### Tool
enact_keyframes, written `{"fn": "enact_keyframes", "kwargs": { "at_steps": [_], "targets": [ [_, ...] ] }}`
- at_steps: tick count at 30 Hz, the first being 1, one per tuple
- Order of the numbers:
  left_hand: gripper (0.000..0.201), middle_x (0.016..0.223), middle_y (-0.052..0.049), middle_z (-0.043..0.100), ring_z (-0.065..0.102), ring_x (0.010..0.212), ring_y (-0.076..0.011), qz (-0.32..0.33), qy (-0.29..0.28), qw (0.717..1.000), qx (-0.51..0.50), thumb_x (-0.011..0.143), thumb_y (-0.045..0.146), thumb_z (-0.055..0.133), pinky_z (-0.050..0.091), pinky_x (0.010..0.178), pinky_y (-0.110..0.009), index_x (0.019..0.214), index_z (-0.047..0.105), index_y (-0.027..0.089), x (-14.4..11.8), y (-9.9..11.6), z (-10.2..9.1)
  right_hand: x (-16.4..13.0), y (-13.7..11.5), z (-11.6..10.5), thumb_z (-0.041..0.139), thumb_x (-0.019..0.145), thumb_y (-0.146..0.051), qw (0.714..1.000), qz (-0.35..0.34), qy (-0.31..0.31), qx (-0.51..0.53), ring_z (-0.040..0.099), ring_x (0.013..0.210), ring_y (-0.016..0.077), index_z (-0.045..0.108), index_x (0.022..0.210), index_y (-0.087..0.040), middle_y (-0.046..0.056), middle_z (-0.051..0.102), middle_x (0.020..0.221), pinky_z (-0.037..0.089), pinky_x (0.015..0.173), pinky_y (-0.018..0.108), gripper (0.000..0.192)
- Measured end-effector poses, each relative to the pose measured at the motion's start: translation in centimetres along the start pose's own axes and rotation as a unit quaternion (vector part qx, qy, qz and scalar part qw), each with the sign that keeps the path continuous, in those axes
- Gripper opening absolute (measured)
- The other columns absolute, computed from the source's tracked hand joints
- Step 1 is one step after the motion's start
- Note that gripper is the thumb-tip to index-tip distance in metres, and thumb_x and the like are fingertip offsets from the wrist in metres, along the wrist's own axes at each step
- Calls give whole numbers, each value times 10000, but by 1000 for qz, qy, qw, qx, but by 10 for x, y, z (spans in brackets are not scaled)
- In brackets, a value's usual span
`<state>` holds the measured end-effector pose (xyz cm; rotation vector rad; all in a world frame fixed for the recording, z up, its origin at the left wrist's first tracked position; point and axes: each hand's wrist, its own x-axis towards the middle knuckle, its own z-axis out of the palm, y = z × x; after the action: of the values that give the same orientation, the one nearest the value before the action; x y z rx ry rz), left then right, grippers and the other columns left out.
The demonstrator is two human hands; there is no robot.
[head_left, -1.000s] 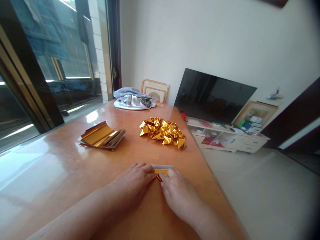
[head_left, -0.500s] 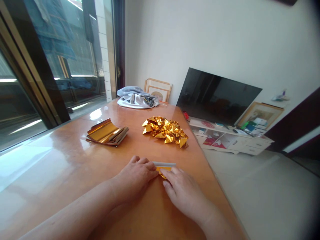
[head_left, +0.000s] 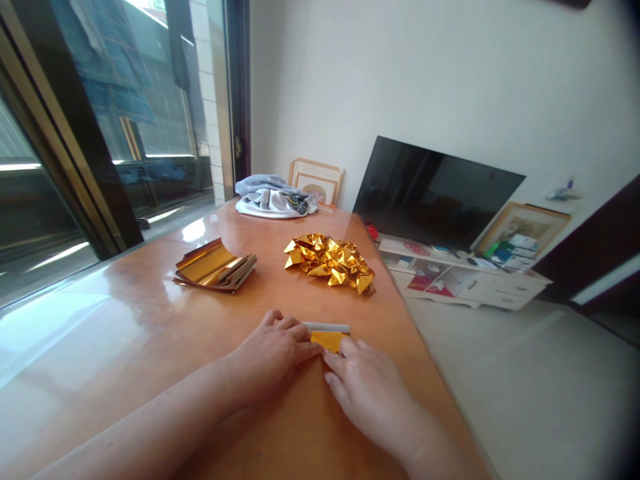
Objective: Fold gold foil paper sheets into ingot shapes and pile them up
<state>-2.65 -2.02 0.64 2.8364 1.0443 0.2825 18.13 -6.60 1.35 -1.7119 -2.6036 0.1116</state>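
A small sheet of gold foil paper (head_left: pixel 326 341) lies on the wooden table between my hands, with a pale folded strip along its far edge. My left hand (head_left: pixel 276 348) has curled fingers and holds down the sheet's left end, thumb by the near edge. On the right, my right hand (head_left: pixel 369 380) grips the near right edge, its index fingertip close to the left thumb. Both palms hide the sheet's ends. Beyond them sit a stack of gold foil paper (head_left: pixel 214 267) on the left and a heap of folded gold foil pieces (head_left: pixel 330 262) on the right.
The glossy table (head_left: pixel 150 347) has its right edge close by my right forearm. Bundled cloth (head_left: pixel 274 197) and framed pictures (head_left: pixel 316 180) are at its far end. A television (head_left: pixel 435 193) stands on a white cabinet (head_left: pixel 480 283). Glass sliding doors (head_left: pixel 145 100) are on the left.
My right fingers have slid off the middle of the gold foil paper toward its near edge, so more of its gold face shows. The left hand has hardly moved.
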Motion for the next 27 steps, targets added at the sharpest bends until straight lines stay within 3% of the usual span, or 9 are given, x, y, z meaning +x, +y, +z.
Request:
{"fn": "enact_keyframes", "kwargs": {
  "at_steps": [10,21,27],
  "targets": [
    [350,1141,-22,662,508,1135,-275,-13,1,1000,-2,864,199,555,318,936,-421,1119,696,393,-2,-10,-5,-1,-1,-1,579,921,-342,1000,-4,10,-19,618,953,269,701,1137,-274,80,668,1027,475,769,356,256],
    [278,1188,-60,607,485,1146,-288,-85,20,996,20,892,317,539,342,967,-436,1105,717,345,-4,-20,-11,-2,0,1,571,914,-336,1000,-6,12,-6,620,957,279,714,1094,-275,87,672,1028,470,766,364,238],
    [202,1127,-63,627,520,1080,-280,-83,63,994,24,905,316,545,346,939,-445,916,744,286,-3,-18,-11,-2,1,2,569,914,-353,1000,4,12,6,620,973,278,722,1084,-288,88,665,1030,458,782,360,238]
  ]
}}
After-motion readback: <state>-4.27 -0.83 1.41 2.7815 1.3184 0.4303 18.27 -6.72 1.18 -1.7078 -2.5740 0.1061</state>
